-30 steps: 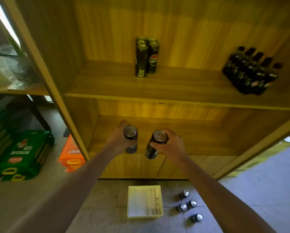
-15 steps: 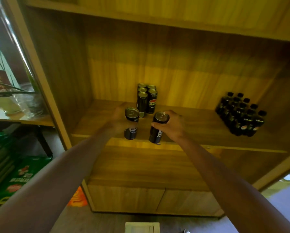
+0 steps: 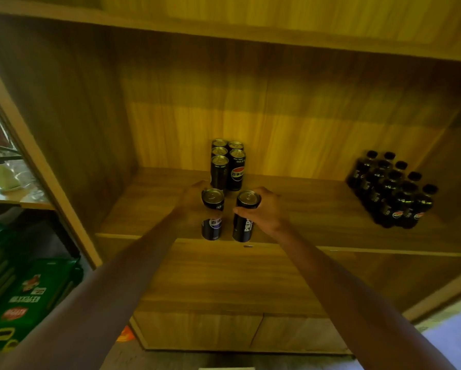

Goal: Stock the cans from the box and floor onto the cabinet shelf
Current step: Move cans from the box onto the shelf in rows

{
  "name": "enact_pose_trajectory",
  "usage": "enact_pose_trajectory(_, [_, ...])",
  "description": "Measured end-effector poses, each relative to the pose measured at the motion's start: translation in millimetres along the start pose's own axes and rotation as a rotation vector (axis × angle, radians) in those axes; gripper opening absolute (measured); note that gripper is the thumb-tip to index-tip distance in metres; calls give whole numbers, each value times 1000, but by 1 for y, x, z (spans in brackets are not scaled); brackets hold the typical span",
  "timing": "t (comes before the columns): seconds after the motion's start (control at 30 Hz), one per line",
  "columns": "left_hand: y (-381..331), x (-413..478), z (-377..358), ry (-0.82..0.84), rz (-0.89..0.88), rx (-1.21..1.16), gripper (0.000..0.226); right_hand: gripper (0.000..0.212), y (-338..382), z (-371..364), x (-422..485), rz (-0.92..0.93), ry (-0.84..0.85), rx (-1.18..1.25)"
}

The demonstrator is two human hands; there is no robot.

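At the front edge of the cabinet shelf (image 3: pixel 317 209), two upright dark cans sit side by side with a small gap between them. One can (image 3: pixel 213 213), on the left, is wrapped by the left hand (image 3: pixel 194 201), fingers closed around its upper half. The other can (image 3: pixel 245 215) is clasped by the right hand (image 3: pixel 266 209) in the same way, thumb across its front. Whether their bases rest on the board or hang just above it is hard to tell from this angle. Just behind them stands a cluster of cans (image 3: pixel 228 164) in two rows, upright and touching. Well apart, at the right end of the shelf, stands a pack of dark bottles (image 3: pixel 392 190).
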State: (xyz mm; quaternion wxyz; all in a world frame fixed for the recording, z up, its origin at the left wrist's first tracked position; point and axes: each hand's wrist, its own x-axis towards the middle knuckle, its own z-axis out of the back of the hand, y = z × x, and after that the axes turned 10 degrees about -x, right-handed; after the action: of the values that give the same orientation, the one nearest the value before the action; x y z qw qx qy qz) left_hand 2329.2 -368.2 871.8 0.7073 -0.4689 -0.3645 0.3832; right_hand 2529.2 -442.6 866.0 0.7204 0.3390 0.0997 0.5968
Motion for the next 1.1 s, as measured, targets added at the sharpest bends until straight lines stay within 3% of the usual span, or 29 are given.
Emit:
enact_pose_trajectory(0.17, [4, 12, -2, 14, 20, -67, 51, 57, 2, -6, 6, -11, -26, -6])
enact_pose_trajectory(0.3, [6, 11, -1, 24, 48, -106, 62, 65, -4, -7, 0, -33, -29, 74])
enact_pose_trajectory(0.4, [11, 1, -5, -69, 25, -97, 65, 56, -16, -5, -7, -23, 35, 128])
enact_pose_trajectory(0.53, [13, 0, -14, -158, -17, -119, 50, 47, -19, -11, -5, -38, 47, 126])
enact_pose_trajectory(0.77, [7, 26, -11, -87, -19, -96, 52, 46, -19, -24, 18, -28, 35, 139])
enact_pose_trajectory(1.1, [18, 71, -8, -139, 36, -104, 59, 47, -26, -46, 75, -77, -58, 132])
